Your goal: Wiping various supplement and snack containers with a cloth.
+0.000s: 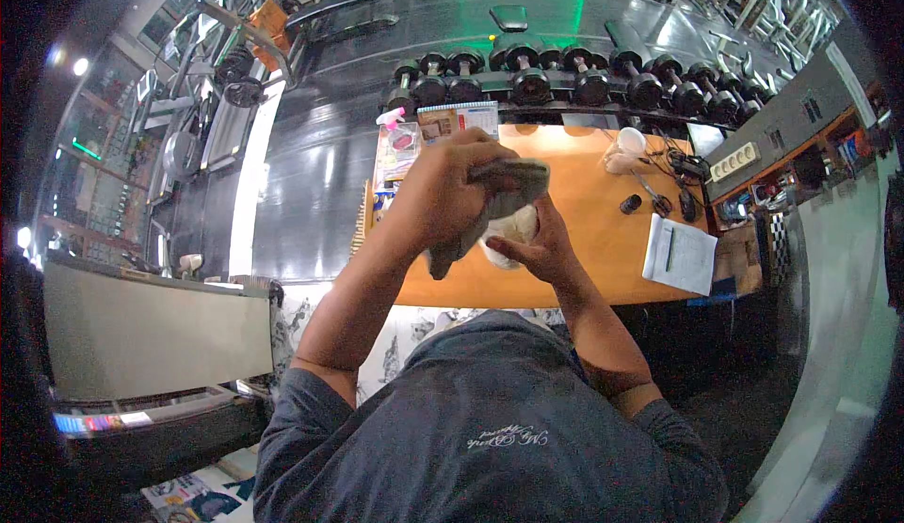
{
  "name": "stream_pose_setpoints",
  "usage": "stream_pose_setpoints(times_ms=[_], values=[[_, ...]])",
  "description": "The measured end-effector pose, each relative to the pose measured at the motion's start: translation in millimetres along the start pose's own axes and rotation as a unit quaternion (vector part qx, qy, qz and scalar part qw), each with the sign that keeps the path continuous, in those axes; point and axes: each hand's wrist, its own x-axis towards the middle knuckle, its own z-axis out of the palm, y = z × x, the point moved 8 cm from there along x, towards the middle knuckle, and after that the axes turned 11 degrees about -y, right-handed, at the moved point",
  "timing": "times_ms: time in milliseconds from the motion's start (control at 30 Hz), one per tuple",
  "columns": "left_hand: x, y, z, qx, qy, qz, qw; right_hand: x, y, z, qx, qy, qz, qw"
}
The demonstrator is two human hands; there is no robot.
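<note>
Raised over a wooden desk [593, 262], my left hand [462, 184] grips a grey-green cloth [519, 177]. One end of the cloth hangs down below the hand. Just right of it and lower, my right hand [540, 244] has its thumb and fingers around a rounded whitish object [515, 230]. The cloth and my left hand partly cover that object, so its exact kind cannot be told. Whether the cloth touches it is also unclear.
At the desk's far left stand a pink-nozzled spray bottle [392, 119] and a desk calendar [458, 118]. Rightward are a white cup [630, 143], a small black cylinder [630, 203], tangled cables [681, 163] and a notepad [688, 258] with a pen. Dumbbells [530, 78] line a rack beyond.
</note>
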Motion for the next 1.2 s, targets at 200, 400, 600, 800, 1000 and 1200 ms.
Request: stream_pose_setpoints(times_ms=[200, 400, 600, 800, 1000, 1200], values=[[10, -65, -7, -0.033, 0.053, -0.075, 0.995, 0, -24, 4, 0.126, -0.012, -0.066, 0.99], [-14, -108, -8, -0.067, 0.104, -0.199, 0.972, 3, 1, -7, 0.134, -0.017, -0.08, 0.988], [-48, -147, 69, -0.556, 0.143, -0.356, 0.737, 1, 12, -49, 0.212, 0.15, -0.092, 0.961], [-59, -145, 167, -0.689, 0.093, -0.298, 0.654, 29, 3, -64, 0.287, 0.206, -0.149, 0.923], [-48, -134, 153, -0.677, 0.15, -0.323, 0.644, 32, 12, -49, 0.247, 0.226, -0.113, 0.935], [-73, -157, 130, -0.586, 0.148, -0.347, 0.717, 28, 6, -20, 0.177, 0.231, -0.114, 0.95]])
